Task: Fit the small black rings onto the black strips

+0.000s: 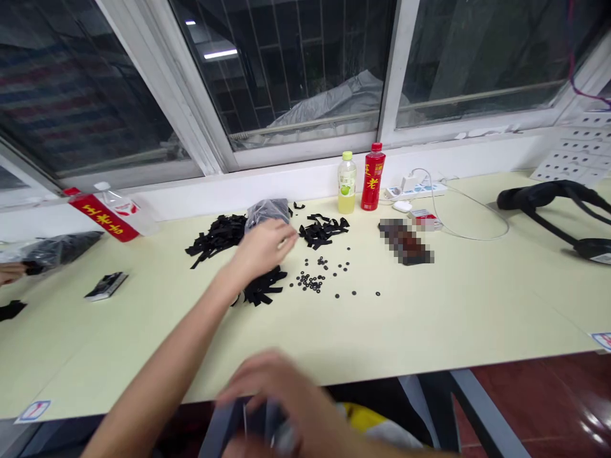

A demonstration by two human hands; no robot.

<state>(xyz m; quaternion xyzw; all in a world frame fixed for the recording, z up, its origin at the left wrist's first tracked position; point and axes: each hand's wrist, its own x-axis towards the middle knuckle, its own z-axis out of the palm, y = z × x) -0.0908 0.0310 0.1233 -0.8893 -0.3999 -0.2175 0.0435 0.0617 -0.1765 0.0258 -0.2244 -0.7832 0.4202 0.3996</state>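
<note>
My left hand (268, 247) reaches over the table among piles of black fabric strips. Its fingers are curled together, and whatever they may hold is hidden. Just below it lies a pile of black strips (262, 287); farther left is a larger strip pile (217, 236), and to the right a smaller strip pile (323, 231). A grey plastic bag (268, 211) sits behind the hand, partly covered by it. Small black rings (312, 282) are scattered to the right. My right hand (279, 388) is at the table's front edge, its fingers smeared by motion.
A yellow-green drink bottle (347, 184) and a red bottle (373, 178) stand by the window wall, near a power strip (415, 191). A black headset-like strap (563, 216) lies right. At far left, another person's hand (12, 272) is beside a plastic bag (64, 251).
</note>
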